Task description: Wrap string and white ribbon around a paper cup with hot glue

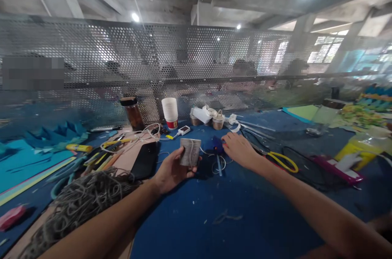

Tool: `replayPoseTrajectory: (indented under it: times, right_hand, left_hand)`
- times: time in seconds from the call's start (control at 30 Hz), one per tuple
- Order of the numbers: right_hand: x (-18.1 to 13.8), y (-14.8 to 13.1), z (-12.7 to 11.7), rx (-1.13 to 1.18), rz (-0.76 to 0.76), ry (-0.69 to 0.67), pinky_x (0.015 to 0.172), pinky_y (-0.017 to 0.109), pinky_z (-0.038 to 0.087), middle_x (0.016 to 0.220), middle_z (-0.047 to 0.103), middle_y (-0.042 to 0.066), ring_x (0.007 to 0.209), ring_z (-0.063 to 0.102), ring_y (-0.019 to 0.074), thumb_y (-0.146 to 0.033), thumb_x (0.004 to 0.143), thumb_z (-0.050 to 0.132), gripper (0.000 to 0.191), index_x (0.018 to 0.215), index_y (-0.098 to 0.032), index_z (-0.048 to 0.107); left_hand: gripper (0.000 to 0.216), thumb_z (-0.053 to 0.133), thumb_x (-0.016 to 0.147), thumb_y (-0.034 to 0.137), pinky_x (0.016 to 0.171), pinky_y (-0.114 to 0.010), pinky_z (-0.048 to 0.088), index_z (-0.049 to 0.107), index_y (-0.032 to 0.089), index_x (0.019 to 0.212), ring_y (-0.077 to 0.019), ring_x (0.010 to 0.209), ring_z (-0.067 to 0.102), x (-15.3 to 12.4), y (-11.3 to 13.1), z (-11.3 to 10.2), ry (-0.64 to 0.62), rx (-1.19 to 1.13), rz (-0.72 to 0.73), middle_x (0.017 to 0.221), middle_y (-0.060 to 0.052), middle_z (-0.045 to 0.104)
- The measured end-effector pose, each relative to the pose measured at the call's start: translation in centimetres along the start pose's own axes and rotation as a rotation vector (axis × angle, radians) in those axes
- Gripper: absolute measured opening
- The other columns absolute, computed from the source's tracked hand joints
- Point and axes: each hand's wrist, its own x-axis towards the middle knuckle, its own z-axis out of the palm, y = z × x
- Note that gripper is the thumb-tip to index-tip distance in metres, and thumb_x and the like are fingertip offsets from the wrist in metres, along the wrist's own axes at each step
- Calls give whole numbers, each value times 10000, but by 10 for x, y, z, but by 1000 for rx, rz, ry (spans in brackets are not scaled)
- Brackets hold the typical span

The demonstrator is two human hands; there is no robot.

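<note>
My left hand [173,171] grips a small grey square piece [190,151] between thumb and fingers, held upright above the table. A light string runs down the face of this piece. To its right, my right hand [240,148] has its fingers curled at a dark blue glue gun [217,144]. A translucent glue stick [219,166] sticks out of the gun toward me. Some fingertips of the right hand are hidden behind the gun. A loop of thin white cord lies around the stick.
Left of me lie a tangle of grey yarn [88,193], a black phone [145,160] and a yellow glue tube [79,147]. Stacked paper cups [170,112] and a brown jar [132,113] stand before the perforated screen. Yellow-handled pliers [283,162] lie at right, near a yellow bottle [364,144].
</note>
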Motion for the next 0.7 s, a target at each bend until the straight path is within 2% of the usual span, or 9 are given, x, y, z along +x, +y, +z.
replayPoseTrajectory:
  times: [0.13, 0.3, 0.5, 0.7]
  right_hand:
    - [-16, 4, 17, -64, -5, -39, 869, 412, 447, 1071, 693, 132, 1017, 628, 307, -242, 968, 591, 202, 1129, -143, 664]
    - [-18, 1, 22, -103, -48, -36, 885, 422, 439, 1104, 679, 145, 1036, 624, 313, -227, 958, 595, 309, 1250, -132, 619]
    - [-12, 5, 12, -67, -2, 60, 842, 397, 465, 1102, 660, 139, 929, 647, 280, -267, 975, 579, 335, 1277, -127, 612]
    - [-17, 2, -7, 214, -30, 171, 818, 370, 495, 1101, 648, 110, 954, 656, 260, -292, 1032, 475, 324, 1323, -202, 586]
  left_hand:
    - [479, 598, 938, 495, 663, -304, 533, 686, 127, 1232, -210, 753, 696, 3, 0, -2, -7, -4, -9, 1117, -173, 740]
    - [462, 601, 952, 474, 730, -342, 538, 665, 147, 1271, -225, 791, 707, 3, -1, -2, -28, -18, 12, 1136, -167, 737]
    - [432, 622, 949, 436, 810, -383, 532, 663, 151, 1271, -242, 847, 710, 3, -2, -2, 2, -28, 27, 1160, -168, 730]
    - [420, 658, 930, 429, 840, -361, 528, 693, 133, 1226, -225, 897, 691, 0, -3, 1, 66, 25, 34, 1179, -152, 712]
